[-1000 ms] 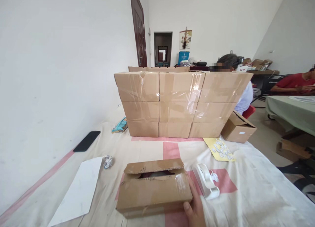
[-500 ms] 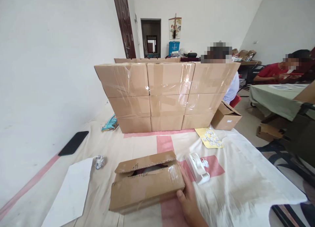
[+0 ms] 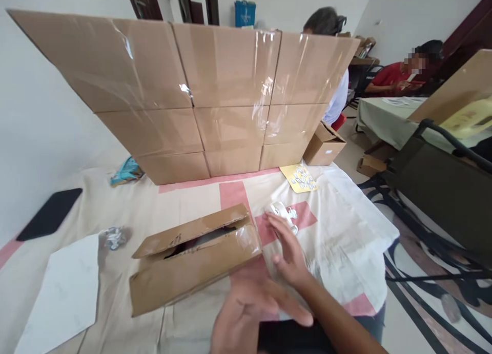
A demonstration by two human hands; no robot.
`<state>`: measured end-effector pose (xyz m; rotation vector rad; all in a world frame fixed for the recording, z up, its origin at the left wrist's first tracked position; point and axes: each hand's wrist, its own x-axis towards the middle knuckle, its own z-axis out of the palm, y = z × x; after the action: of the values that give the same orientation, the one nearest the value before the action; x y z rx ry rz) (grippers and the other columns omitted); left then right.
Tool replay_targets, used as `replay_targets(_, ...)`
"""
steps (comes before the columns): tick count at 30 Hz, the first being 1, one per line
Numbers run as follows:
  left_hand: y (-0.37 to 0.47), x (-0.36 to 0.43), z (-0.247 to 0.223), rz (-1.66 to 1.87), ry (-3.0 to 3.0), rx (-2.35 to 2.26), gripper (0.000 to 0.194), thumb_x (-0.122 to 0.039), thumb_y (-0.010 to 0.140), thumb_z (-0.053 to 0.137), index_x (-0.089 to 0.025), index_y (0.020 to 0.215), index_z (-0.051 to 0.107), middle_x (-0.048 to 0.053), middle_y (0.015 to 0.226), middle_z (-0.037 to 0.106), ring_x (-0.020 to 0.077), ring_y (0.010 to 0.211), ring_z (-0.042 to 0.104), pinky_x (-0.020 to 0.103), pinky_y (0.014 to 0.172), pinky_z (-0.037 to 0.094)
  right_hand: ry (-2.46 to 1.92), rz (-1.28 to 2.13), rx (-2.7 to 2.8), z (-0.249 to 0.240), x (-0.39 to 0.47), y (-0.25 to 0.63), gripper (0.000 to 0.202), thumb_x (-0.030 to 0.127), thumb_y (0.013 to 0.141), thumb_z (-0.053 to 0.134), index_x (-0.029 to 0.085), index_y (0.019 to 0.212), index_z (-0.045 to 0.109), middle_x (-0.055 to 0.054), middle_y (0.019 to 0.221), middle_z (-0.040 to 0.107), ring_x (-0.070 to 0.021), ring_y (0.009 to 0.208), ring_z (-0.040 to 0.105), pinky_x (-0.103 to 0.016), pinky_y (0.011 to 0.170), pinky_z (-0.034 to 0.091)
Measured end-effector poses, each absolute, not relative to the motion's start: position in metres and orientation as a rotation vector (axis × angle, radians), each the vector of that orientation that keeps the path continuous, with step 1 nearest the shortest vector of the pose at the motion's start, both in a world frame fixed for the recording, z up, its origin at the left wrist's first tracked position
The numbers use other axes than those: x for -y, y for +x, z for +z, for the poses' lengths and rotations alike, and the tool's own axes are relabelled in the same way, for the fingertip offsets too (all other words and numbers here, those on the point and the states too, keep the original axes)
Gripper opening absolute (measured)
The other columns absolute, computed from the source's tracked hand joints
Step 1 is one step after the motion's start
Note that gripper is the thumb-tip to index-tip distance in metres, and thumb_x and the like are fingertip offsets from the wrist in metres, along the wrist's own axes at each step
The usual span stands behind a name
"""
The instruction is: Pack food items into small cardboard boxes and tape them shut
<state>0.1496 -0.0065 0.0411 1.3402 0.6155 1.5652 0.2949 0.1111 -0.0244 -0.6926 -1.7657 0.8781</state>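
Note:
A small cardboard box (image 3: 196, 267) lies on the cloth, its top flaps partly parted over a dark gap. My right hand (image 3: 290, 251) is just right of the box, fingers apart, holding nothing and partly covering a white tape dispenser (image 3: 280, 208). Nearer to me, below the box's right end, my left hand (image 3: 255, 305) is blurred, with its fingers spread and nothing in it. Neither hand visibly grips the box.
Taped cardboard boxes (image 3: 230, 82) form a wall across the back. A yellow sticker sheet (image 3: 300, 178), a crumpled ball (image 3: 114, 237), white paper (image 3: 61, 292) and a black phone (image 3: 51, 214) lie around. Two people sit beyond; an open box (image 3: 325, 145) stands back right.
My right hand has let go of the small box and moved off its right end. My left hand has come into view. The view has shifted, with the box wall appearing larger.

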Motion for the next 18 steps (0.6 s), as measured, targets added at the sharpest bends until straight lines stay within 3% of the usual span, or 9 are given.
replay_targets(2,0.163,-0.012,0.040,1.652,1.516,-0.766,0.008,-0.031,0.101,0.056,-0.028,0.106,0.061,0.006,0.095,0.075,0.0210,0.085,0.071,0.036,0.076,0.059,-0.763,0.741,1.684,-0.006,-0.128,0.314,0.034,0.046,0.101,0.059,0.028,0.129,0.067,-0.012,0.135,0.065,-0.0310,0.131,0.059,-0.053,0.110,0.047)
replay_targets(4,0.178,-0.032,0.039,1.608,1.761,-1.013,0.012,-0.018,0.102,0.048,-0.022,0.098,0.059,0.009,0.103,0.075,0.0199,0.095,0.071,0.035,0.087,0.058,-0.864,0.653,1.588,0.005,-0.145,0.331,0.018,0.037,0.101,0.060,0.026,0.110,0.071,-0.010,0.117,0.069,-0.0274,0.115,0.064,-0.047,0.102,0.050)
replay_targets(8,0.204,-0.075,0.019,1.274,2.069,-1.383,0.017,-0.012,0.100,0.044,-0.021,0.096,0.058,0.013,0.134,0.068,0.0251,0.130,0.063,0.042,0.106,0.055,-0.992,0.666,1.425,-0.002,-0.166,0.354,0.014,0.032,0.101,0.059,0.023,0.097,0.070,-0.006,0.099,0.066,-0.0222,0.096,0.063,-0.038,0.087,0.050)
replay_targets(11,0.216,-0.101,-0.007,1.068,2.157,-1.571,0.014,-0.016,0.098,0.052,-0.019,0.111,0.058,0.017,0.153,0.054,0.0344,0.150,0.044,0.055,0.114,0.050,-1.069,0.739,1.397,-0.023,-0.168,0.360,0.021,0.032,0.102,0.057,0.022,0.087,0.066,-0.004,0.091,0.064,-0.0203,0.088,0.060,-0.035,0.082,0.047)
replay_targets(13,0.219,-0.111,-0.024,1.011,2.190,-1.645,0.029,-0.016,0.094,0.058,-0.019,0.123,0.054,0.017,0.157,0.051,0.0372,0.154,0.036,0.061,0.117,0.046,-1.110,0.814,1.415,-0.033,-0.166,0.360,0.024,0.034,0.102,0.056,0.022,0.082,0.064,-0.003,0.088,0.063,-0.0199,0.086,0.060,-0.034,0.081,0.047)
replay_targets(18,0.217,-0.118,-0.048,1.012,2.180,-1.723,0.062,-0.016,0.093,0.063,-0.019,0.150,0.037,0.016,0.159,0.049,0.0334,0.156,0.034,0.058,0.121,0.042,-1.141,0.986,1.493,-0.040,-0.167,0.359,0.033,0.035,0.104,0.053,0.021,0.076,0.064,-0.002,0.080,0.061,-0.0185,0.078,0.057,-0.033,0.075,0.045)
